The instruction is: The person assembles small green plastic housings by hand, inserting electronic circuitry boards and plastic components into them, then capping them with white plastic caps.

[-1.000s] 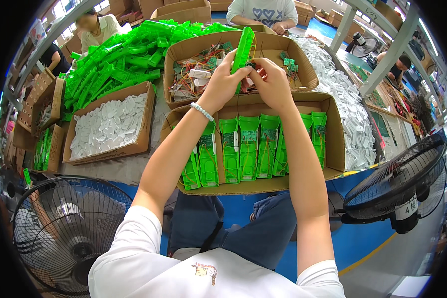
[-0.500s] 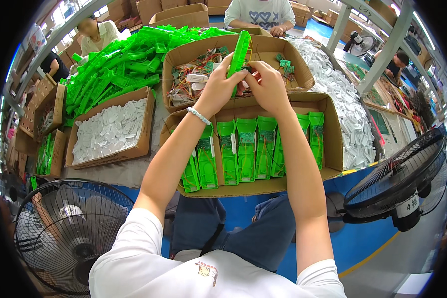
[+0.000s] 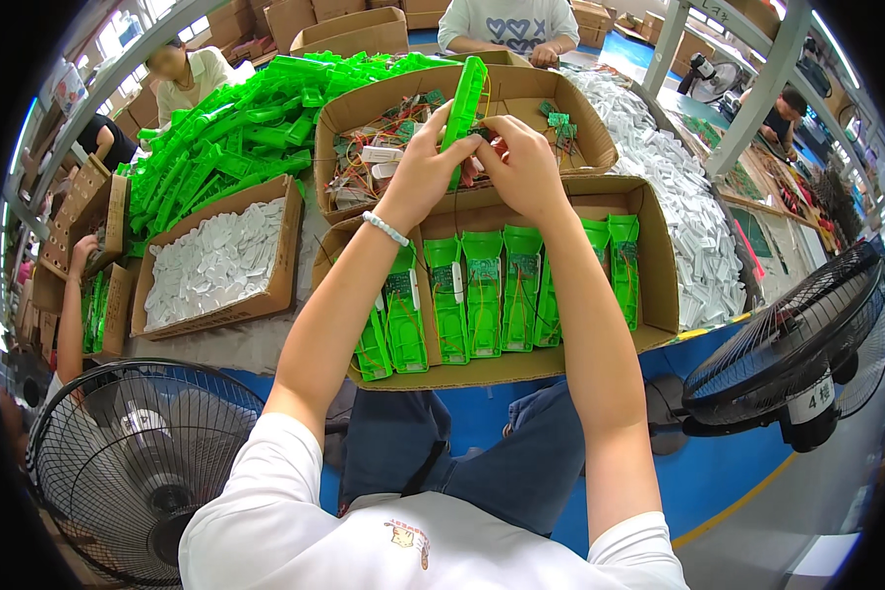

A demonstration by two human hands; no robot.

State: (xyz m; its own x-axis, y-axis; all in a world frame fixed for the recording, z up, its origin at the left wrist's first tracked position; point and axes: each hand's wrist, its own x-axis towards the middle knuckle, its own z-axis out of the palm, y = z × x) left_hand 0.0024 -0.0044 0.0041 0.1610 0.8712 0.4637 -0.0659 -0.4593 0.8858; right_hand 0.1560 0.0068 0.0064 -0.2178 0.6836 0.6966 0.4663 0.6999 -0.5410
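My left hand point(image 3: 421, 175) is closed around a long green plastic housing point(image 3: 465, 103), which stands tilted upright above the cardboard boxes. Close against it on the right, the fingers of my right hand point(image 3: 526, 169) are pinched together at the housing's inner side. What they grip is hidden by the fingers; thin wires show nearby. Under both hands lies an open box of circuit boards point(image 3: 559, 120) with tangled coloured wires and white pieces. Nearer to me, a cardboard tray point(image 3: 462, 376) holds a row of green housings point(image 3: 484, 295) fitted with green boards and wires.
Left are a heap of green housings point(image 3: 236, 128) and a box of white plastic parts point(image 3: 216, 261). White parts point(image 3: 693, 236) are piled on the right. Black fans point(image 3: 147, 472) flank me. One co-worker point(image 3: 509, 29) sits opposite; another person's arm point(image 3: 72, 305) reaches in at far left.
Both my hands stay at the green housing, with only slight finger movement. At far left, another person's arm has come up toward the wooden crates. The view has shifted a little.
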